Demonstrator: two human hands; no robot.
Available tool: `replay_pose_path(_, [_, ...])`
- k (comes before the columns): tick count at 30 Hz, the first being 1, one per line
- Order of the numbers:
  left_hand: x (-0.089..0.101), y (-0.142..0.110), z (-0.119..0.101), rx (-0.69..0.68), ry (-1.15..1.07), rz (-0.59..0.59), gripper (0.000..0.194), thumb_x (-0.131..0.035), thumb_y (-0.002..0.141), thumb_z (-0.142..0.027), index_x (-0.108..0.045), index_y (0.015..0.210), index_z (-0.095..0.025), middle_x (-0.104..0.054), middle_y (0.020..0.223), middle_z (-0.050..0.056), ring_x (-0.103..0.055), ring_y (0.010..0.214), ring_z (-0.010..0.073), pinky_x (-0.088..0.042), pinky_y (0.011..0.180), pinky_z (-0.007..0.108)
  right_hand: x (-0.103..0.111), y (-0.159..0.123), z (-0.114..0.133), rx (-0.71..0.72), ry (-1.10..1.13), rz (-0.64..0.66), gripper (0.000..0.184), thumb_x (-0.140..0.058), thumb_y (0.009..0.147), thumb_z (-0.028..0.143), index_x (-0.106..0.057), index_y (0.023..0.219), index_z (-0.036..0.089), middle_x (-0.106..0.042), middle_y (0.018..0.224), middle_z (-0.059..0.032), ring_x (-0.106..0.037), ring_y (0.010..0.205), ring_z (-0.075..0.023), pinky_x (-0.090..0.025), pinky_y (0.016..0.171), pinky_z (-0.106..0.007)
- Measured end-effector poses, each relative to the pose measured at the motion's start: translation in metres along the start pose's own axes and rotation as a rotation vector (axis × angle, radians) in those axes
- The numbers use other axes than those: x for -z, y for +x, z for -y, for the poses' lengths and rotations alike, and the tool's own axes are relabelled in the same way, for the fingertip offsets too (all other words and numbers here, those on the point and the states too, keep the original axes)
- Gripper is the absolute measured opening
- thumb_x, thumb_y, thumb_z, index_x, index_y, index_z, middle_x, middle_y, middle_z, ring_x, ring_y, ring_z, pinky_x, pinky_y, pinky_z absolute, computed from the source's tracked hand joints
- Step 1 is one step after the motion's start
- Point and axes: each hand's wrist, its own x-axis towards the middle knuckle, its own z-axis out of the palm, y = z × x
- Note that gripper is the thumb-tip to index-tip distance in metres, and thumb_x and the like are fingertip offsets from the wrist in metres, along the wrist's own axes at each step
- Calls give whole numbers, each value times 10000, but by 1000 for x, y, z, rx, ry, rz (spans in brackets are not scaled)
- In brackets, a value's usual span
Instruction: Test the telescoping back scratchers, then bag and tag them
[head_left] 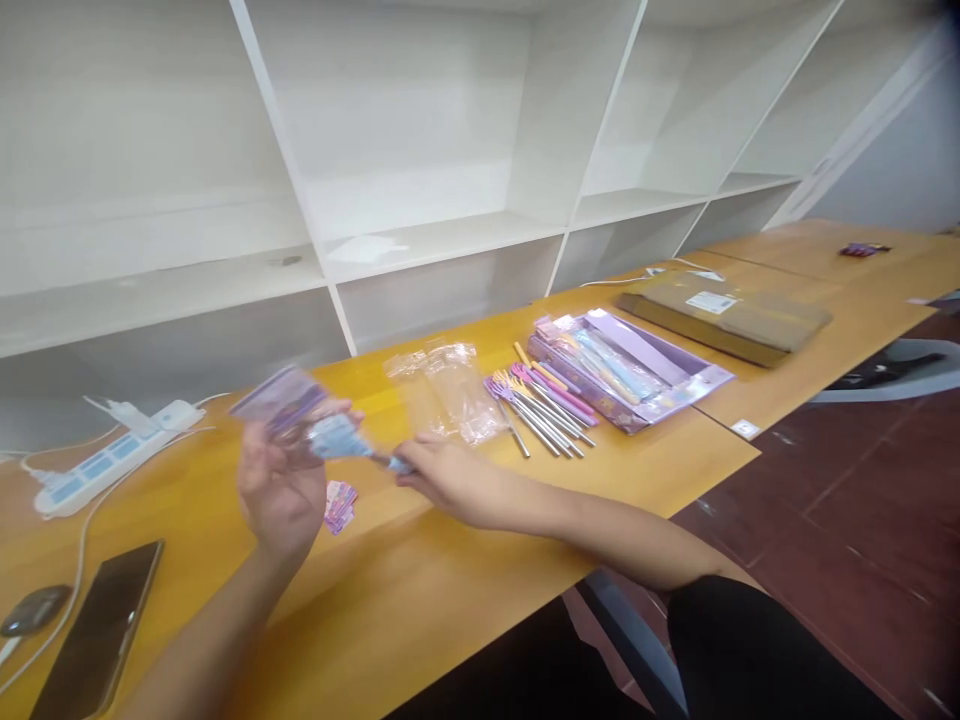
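Observation:
My left hand (281,490) is closed on a small plastic bag with a purple top (279,398), blurred by motion. My right hand (457,480) grips the handle end of a blue back scratcher (339,437), whose wide blue head reaches the left hand's fingers at the bag. Blur hides whether the head is inside the bag or beside it. Below the hands lies a small pile of pink and purple cards (340,507). Past the right hand are several silver-rod back scratchers (544,415) with purple, pink and yellow parts, and clear plastic bags (454,390).
A purple display box (645,375) holding bagged back scratchers stands to the right, before a flat cardboard box (724,315). At left lie a power strip (120,458) with cables, a phone (97,630) and a dark mouse-like object (35,609). White shelving (442,262) runs along the back.

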Motion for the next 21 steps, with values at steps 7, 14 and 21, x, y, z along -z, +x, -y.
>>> replay_pose_path(7, [-10, -66, 74, 341, 82, 443, 403, -493, 1128, -501, -589, 1381, -201, -734, 1017, 69, -731, 811, 184, -607, 773, 333, 138, -77, -105, -538, -303, -364, 189, -531, 1077, 249, -700, 1020, 187, -704, 1157, -131, -648, 1092, -249, -506, 997, -392])
replay_pose_path(14, [-8, -140, 109, 577, 201, 996, 467, -377, 1162, -550, -536, 1409, -187, -718, 994, 64, -660, 706, 131, -543, 722, 286, 246, -122, -230, -1108, -535, -381, 396, -718, 1046, 402, -678, 1357, 160, -687, 1370, -131, -692, 1211, -259, -598, 1046, -478])
replay_pose_path(21, [-8, -138, 109, 576, 286, 1086, 496, -328, 1167, -561, -528, 1403, -174, -737, 976, 59, -656, 685, 124, -537, 757, 287, 219, -127, -281, -1104, -507, -145, 434, -727, 1040, 427, -669, 1405, 199, -674, 1405, -114, -700, 1214, -259, -631, 1007, -463])
